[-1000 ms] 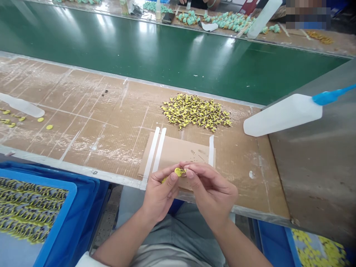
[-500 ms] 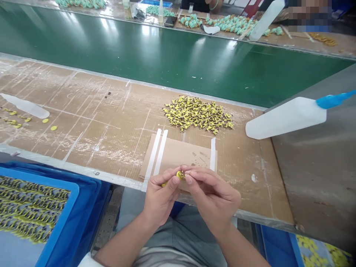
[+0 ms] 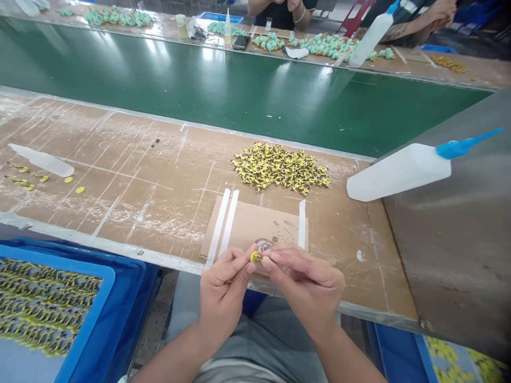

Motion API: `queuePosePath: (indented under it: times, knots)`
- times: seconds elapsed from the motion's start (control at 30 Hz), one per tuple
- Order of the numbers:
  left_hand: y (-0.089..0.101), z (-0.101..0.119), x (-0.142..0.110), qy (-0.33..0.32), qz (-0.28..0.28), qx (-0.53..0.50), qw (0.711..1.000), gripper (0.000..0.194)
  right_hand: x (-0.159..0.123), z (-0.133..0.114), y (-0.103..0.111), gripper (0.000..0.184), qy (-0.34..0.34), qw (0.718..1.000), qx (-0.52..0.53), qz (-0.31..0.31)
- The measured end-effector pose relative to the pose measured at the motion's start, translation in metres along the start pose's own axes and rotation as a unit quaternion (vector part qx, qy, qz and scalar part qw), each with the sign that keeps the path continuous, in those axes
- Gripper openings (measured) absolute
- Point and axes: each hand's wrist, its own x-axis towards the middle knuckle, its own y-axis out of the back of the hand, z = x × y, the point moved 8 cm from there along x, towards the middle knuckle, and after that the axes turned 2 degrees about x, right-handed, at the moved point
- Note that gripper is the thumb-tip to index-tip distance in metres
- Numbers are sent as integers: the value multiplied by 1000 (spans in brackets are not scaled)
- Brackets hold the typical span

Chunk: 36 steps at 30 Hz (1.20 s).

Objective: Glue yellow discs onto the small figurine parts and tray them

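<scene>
My left hand (image 3: 223, 292) pinches a small round yellow disc (image 3: 255, 257) between thumb and fingertips. A bit more yellow peeks out lower between its fingers. Fingertips of my right hand (image 3: 309, 284) are closed close against the disc's right side, on a tiny part mostly hidden by the fingers. Both hands are over the near edge of a cardboard pad (image 3: 249, 221) with white tape strips and dark smears. A glossy round spot (image 3: 264, 245) shows on the pad just behind my fingertips. Beyond the pad lies a heap of small yellow-and-dark pieces (image 3: 281, 167).
A white squeeze bottle (image 3: 399, 173) with a blue nozzle leans by a metal panel on the right. Loose yellow discs (image 3: 80, 190) and a white strip (image 3: 42, 159) lie left. Blue trays (image 3: 109, 298) flank me. Across the green belt (image 3: 179, 80), people handle turquoise pieces (image 3: 327, 45).
My hands have shifted slightly left and down, with the disc still pinched. The glossy spot on the pad has come into sight. The view has tilted up a little.
</scene>
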Motion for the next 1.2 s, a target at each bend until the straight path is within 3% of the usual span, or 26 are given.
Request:
queuePosePath:
  times: [0.2,0.33,0.53,0.73,0.93,1.2]
  knots:
    - [2,3,-2,-8,24,14,1000,28,-1,-2,3,24,0,1000,2,11]
    - [1,-10,0,61,18,-51,997,22,0,-3,2,22,-10,1000,6,10]
    - [6,-18,4,112,74,-121,984,13,2,-1,1,24,-18,1000,17,5]
    - [10,-15,0,77,83,-99,989,7,3,0,-2,23,-25,999,22,-3]
    - [11,-8,-3,33,47,-27,998,17,5,-3,0,20,-31,999,5,7]
    - [17,-2,1,10,39,-23,999,17,1,9,-1,22,-115,991,60,-4]
